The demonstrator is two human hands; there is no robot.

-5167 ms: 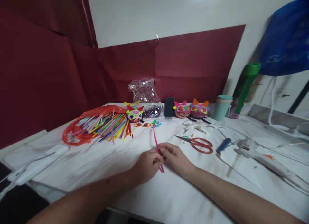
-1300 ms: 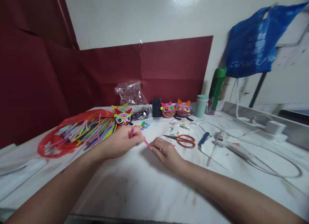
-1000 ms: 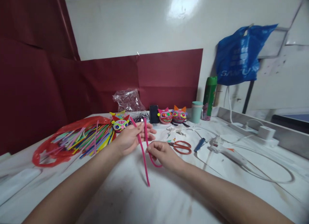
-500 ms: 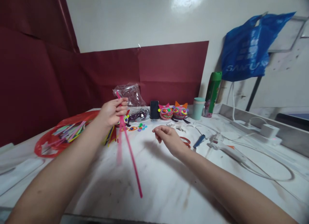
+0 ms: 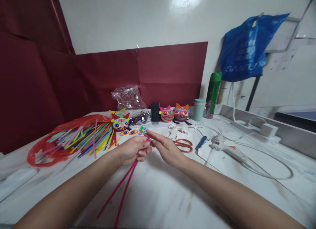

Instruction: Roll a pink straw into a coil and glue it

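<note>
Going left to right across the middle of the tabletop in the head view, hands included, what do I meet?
Red bag → left hand, its fingers around pink pipe cleaners → right hand → blue handle → glue gun → white plug.

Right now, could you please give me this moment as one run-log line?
left hand: gripping pink strands | right hand: at their upper end | scissors: on table, beyond right hand
</note>
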